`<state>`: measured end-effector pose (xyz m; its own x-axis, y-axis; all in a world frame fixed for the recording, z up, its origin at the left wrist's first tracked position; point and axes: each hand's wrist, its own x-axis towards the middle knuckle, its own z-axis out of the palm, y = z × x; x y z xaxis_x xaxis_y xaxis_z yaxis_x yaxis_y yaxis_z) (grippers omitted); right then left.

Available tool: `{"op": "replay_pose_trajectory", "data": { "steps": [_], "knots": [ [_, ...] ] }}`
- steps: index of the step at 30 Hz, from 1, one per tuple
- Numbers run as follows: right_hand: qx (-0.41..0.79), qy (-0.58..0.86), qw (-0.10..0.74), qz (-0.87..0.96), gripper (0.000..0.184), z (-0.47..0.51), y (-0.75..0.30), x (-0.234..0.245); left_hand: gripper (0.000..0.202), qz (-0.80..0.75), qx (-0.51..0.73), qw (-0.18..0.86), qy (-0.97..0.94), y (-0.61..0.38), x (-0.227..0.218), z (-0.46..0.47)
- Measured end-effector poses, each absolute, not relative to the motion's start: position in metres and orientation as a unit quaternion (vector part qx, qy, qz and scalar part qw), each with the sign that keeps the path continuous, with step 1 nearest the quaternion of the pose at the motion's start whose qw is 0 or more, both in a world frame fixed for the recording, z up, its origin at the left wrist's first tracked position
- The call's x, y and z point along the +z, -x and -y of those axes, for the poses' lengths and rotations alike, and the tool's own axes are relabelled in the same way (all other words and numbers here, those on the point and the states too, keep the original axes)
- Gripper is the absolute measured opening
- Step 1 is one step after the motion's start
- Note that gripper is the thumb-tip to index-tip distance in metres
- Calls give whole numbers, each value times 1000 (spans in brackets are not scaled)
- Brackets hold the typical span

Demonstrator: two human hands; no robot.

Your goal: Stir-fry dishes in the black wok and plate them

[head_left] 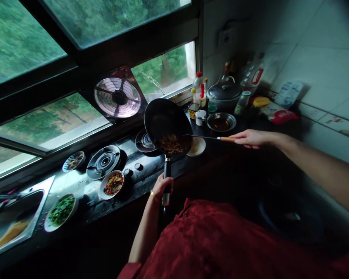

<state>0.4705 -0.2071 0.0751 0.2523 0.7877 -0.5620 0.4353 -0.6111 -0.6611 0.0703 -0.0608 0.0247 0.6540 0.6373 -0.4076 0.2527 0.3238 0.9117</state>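
**At the stove counter: tilted wok in one hand, spatula in the other**

Between the two hands, a black wok [166, 118] is held off the burner [144, 142] and tipped steeply, its open side facing the person. The left hand [163, 186] is clenched around the wok's dark handle [166, 168], with a gold bracelet [154, 196] at the wrist. Brown stir-fried food [172, 144] has gathered in the lowest part of the wok, just above that hand.

The right hand [250, 138], stretched out well to the right, grasps the wooden end of a metal spatula [209, 137]. The spatula's shaft reaches leftward over the wok's rim, and its blade lies by the food. Just under the shaft, beside the wok's rim, a small pale plate [198, 147] sits on the counter [147, 170].

Left of the left hand are a second burner [104, 162], a bowl of mixed chopped vegetables [113, 184], a plate of greens [61, 211] and a small patterned dish [73, 161]. A sink [8, 223] lies farthest out. Beyond the right hand stand a metal dish of dark liquid [221, 123], a lidded pot [224, 92] and several bottles [198, 87]. A round fan [118, 97] is set in the window above the burners.
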Motion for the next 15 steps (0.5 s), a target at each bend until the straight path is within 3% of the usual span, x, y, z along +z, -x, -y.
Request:
{"op": "replay_pose_trajectory", "data": {
  "steps": [9,15],
  "knots": [
    [411,799,124,420,50,221,-475,113,25,-416,135,699,-566,-77,21,58],
    [322,811,110,477,52,183,-471,97,26,-411,136,699,-569,-76,25,61]
  ]
}}
